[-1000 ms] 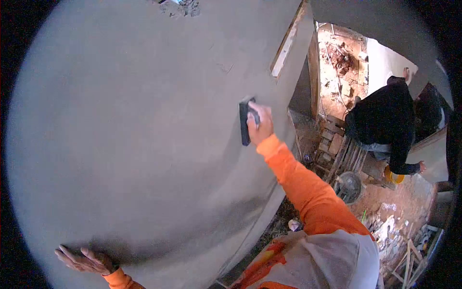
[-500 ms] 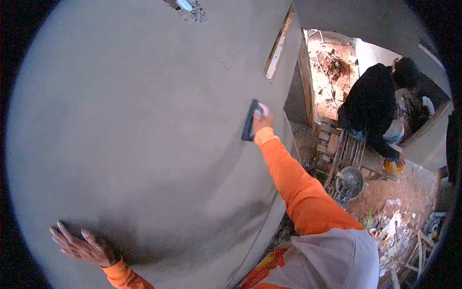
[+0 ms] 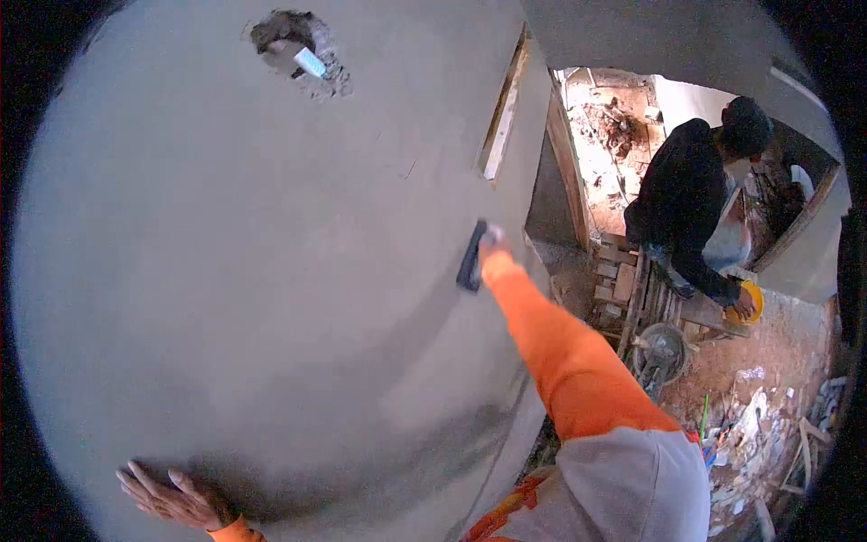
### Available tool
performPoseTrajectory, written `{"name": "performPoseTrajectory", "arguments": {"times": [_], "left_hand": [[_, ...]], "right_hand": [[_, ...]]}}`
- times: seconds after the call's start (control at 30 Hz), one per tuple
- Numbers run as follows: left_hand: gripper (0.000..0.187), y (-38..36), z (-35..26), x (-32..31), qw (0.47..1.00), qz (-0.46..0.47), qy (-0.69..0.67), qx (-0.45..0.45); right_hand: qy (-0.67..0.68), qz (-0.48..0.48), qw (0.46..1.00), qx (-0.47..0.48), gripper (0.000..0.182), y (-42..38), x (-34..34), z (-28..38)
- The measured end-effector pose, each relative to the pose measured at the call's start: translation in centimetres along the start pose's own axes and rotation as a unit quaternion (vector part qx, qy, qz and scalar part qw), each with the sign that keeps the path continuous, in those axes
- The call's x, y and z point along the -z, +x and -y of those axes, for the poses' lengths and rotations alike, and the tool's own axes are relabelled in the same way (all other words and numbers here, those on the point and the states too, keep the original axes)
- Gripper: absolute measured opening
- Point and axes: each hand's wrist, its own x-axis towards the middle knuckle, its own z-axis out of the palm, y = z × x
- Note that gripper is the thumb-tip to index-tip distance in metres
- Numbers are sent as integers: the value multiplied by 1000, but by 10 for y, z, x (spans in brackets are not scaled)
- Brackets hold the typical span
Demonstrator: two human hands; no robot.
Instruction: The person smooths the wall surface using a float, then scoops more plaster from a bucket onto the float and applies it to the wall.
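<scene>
A grey, freshly plastered wall [image 3: 271, 271] fills most of the view. My right hand [image 3: 491, 242], on an orange sleeve, grips a dark plastering float [image 3: 470, 256] pressed flat against the wall near its right edge. My left hand [image 3: 172, 497] lies low on the wall with its fingers spread and holds nothing. A rough hole [image 3: 298, 50] with a pale pipe end in it breaks the plaster near the top.
A wooden door frame [image 3: 501, 108] borders the wall on the right. Beyond it another person in a dark top [image 3: 682, 203] bends over wooden planks [image 3: 646, 289], one hand on a yellow object [image 3: 750, 303]. A bucket [image 3: 661, 352] and rubble lie on the reddish ground.
My right hand has slid the float to the right and slightly up along the wall. The view has tilted up, revealing the hole. The other person has leaned lower toward the yellow object.
</scene>
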Motion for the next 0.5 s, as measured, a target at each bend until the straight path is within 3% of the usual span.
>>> {"name": "performPoseTrajectory", "arguments": {"times": [0.07, 0.13, 0.17, 0.3, 0.33, 0.4, 0.47, 0.5], "left_hand": [[63, 2, 0, 0, 1000, -7, 2, -17], [56, -2, 4, -1, 999, -5, -7, -33], [56, -5, 6, -3, 999, 4, 21, -28], [56, 4, -8, 0, 999, -2, 42, -34], [56, 4, -6, 0, 998, 0, 45, -33], [60, 2, -1, -3, 999, 1, 26, -38], [60, 4, -4, -4, 999, -4, 17, -43], [59, 6, -7, -3, 999, -12, 6, -52]], "right_hand": [[-114, -49, 970, 211, 37, -13, -10, -71], [-27, -14, 960, 277, 37, -56, -5, -9], [-72, -62, 934, 343, 36, -47, -12, 16], [-34, -69, 936, 344, 32, 42, -14, 91], [-79, -84, 923, 369, 32, 57, -11, 94], [-64, -43, 936, 344, 31, 45, -6, 91], [-65, -35, 893, 444, 30, 8, -7, 50], [-72, -11, 893, 443, 30, -27, -3, 31]]}}
